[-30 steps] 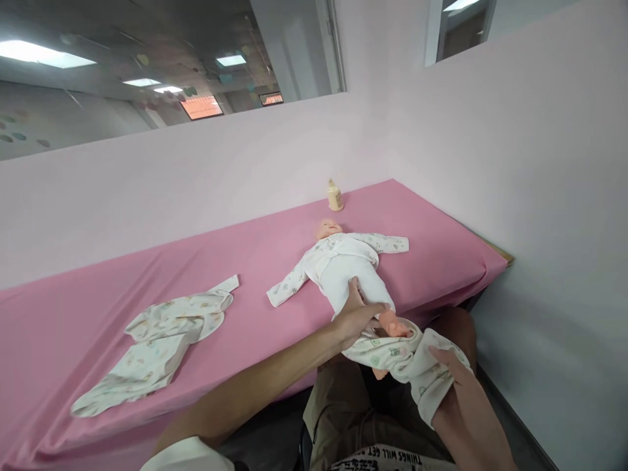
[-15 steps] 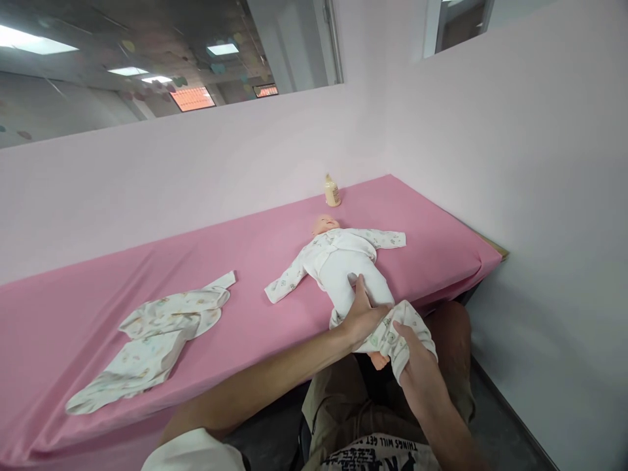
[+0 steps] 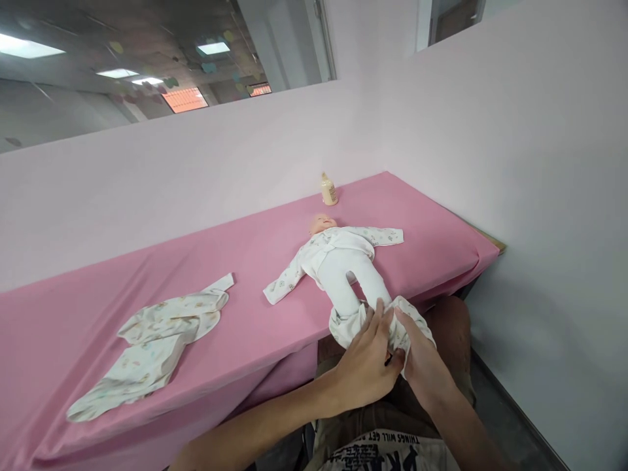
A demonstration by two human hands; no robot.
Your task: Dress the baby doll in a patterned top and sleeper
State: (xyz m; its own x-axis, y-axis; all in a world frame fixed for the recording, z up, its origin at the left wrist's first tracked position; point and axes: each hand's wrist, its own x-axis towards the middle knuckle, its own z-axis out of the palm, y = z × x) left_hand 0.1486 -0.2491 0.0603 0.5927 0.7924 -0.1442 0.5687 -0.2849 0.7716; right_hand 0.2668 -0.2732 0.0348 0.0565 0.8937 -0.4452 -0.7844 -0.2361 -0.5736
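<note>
A baby doll [image 3: 322, 224] lies on its back at the front edge of the pink-covered table, its legs toward me. It wears a patterned long-sleeved top and white leggings [image 3: 338, 288]. Printed baby pants [image 3: 346, 326] are bunched around its lower legs. My left hand [image 3: 367, 356] grips the bunched cloth near the doll's feet, fingers bent over it. On the right side of the same cloth, my right hand [image 3: 422, 356] pinches the fabric with its thumb on top. The doll's feet are mostly hidden by my hands and the cloth.
A second printed baby garment [image 3: 161, 343] lies spread on the pink sheet [image 3: 275, 229] to the left. Behind the doll's head stands a cream-coloured bottle [image 3: 329, 190]. White walls [image 3: 549, 163] border the table at the back and right.
My left hand has moved from between the doll's legs down to the bunched pants at its feet. My right hand keeps its hold on the cloth.
</note>
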